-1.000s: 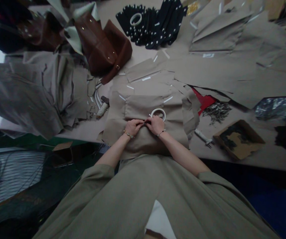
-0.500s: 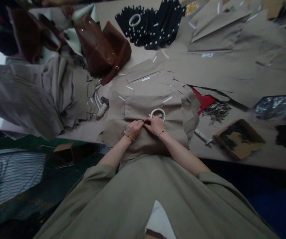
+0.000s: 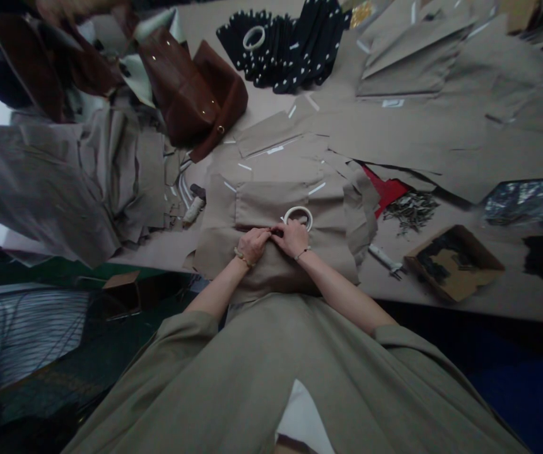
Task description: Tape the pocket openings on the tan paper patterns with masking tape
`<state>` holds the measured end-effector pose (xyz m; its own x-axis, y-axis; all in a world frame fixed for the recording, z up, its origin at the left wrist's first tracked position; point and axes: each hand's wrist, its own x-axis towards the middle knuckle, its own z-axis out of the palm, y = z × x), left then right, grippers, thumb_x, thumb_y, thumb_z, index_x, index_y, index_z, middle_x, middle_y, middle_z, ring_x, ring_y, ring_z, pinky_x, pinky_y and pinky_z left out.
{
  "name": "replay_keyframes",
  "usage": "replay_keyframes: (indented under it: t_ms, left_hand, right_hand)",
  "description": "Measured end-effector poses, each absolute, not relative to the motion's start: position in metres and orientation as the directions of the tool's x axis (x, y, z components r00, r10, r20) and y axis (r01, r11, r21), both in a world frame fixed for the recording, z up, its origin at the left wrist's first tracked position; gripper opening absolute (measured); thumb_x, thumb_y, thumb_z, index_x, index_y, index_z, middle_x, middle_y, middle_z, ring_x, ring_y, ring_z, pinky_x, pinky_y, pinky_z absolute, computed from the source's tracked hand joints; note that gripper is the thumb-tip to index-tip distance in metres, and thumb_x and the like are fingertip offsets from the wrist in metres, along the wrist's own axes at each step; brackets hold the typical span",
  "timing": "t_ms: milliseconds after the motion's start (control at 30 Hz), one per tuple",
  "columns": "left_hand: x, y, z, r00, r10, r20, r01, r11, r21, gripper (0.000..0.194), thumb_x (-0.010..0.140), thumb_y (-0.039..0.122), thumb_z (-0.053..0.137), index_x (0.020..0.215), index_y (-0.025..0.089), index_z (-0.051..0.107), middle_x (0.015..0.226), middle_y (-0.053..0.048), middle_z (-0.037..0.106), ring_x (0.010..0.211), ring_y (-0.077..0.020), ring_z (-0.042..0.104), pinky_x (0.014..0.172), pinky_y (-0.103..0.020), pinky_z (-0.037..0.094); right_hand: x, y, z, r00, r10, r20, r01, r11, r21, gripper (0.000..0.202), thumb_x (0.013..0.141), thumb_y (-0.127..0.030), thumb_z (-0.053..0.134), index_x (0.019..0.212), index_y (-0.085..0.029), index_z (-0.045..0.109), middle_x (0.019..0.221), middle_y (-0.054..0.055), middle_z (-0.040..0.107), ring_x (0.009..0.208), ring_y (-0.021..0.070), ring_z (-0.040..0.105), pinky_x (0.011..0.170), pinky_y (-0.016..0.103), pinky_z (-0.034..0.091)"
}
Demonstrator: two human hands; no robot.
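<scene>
My left hand and my right hand meet over a stack of taupe fabric pieces at the table's front edge. The left fingers are pinched together on the fabric along a folded edge. My right fingers are closed too, and a white roll of tape sits around them. Between both sets of fingertips is a small dark spot that I cannot make out. Short white strips lie on the upper part of the fabric.
Brown leather bags and piled fabric lie left. A co-worker's hand is at the top left. Polka-dot cloth with another roll lies behind. To the right are a cardboard tray, metal pieces and a white tool.
My hands stay almost in place, with only small finger movement. At the top left, the co-worker's hand has come further into view and the brown leather beside it has shifted.
</scene>
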<state>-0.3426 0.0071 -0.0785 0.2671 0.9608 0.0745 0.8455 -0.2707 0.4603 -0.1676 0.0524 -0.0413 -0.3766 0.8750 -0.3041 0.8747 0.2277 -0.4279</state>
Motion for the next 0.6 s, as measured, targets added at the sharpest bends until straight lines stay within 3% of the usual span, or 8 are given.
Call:
replay_keyframes:
  t_ms: [200, 333, 467, 600]
  left_hand:
    - [-0.34, 0.01, -0.08, 0.042, 0.998, 0.045, 0.84, -0.059, 0.539, 0.011, 0.09, 0.023, 0.062, 0.096, 0.018, 0.07, 0.097, -0.01, 0.075, 0.092, -0.023, 0.068, 0.086, -0.035, 0.054]
    - [-0.343, 0.016, -0.08, 0.053, 0.999, 0.007, 0.786, -0.046, 0.616, 0.009, 0.085, 0.021, 0.065, 0.092, 0.019, 0.069, 0.093, -0.008, 0.073, 0.088, -0.0213, 0.066, 0.084, -0.034, 0.055]
    - [-0.35, 0.021, -0.078, 0.082, 0.996, -0.04, 0.729, -0.033, 0.684, 0.023, 0.08, 0.017, 0.068, 0.103, 0.017, 0.07, 0.096, -0.007, 0.073, 0.085, -0.0187, 0.067, 0.079, -0.031, 0.056]
    - [-0.356, 0.02, -0.074, 0.174, 0.985, -0.012, 0.696, -0.114, 0.709, 0.024, 0.083, 0.019, 0.069, 0.107, 0.017, 0.072, 0.1, -0.007, 0.074, 0.091, -0.0192, 0.068, 0.086, -0.033, 0.056]
  right_hand:
    - [-0.167, 0.049, -0.044, -0.362, 0.885, -0.293, 0.879, 0.219, -0.424, 0.039, 0.098, -0.056, 0.055, 0.118, -0.03, 0.077, 0.115, 0.012, 0.065, 0.111, 0.0268, 0.053, 0.086, 0.035, 0.039]
    - [-0.166, 0.048, -0.046, -0.364, 0.892, -0.269, 0.87, 0.222, -0.44, 0.034, 0.099, -0.054, 0.056, 0.114, -0.031, 0.078, 0.113, 0.011, 0.066, 0.109, 0.0264, 0.054, 0.085, 0.035, 0.038]
    - [-0.167, 0.05, -0.045, -0.374, 0.883, -0.284, 0.872, 0.23, -0.433, 0.034, 0.098, -0.052, 0.058, 0.116, -0.031, 0.077, 0.114, 0.011, 0.065, 0.109, 0.0262, 0.054, 0.086, 0.035, 0.039]
    - [-0.166, 0.053, -0.042, -0.367, 0.878, -0.306, 0.875, 0.214, -0.434, 0.034, 0.095, -0.052, 0.062, 0.115, -0.03, 0.077, 0.114, 0.011, 0.066, 0.107, 0.0262, 0.056, 0.086, 0.035, 0.041]
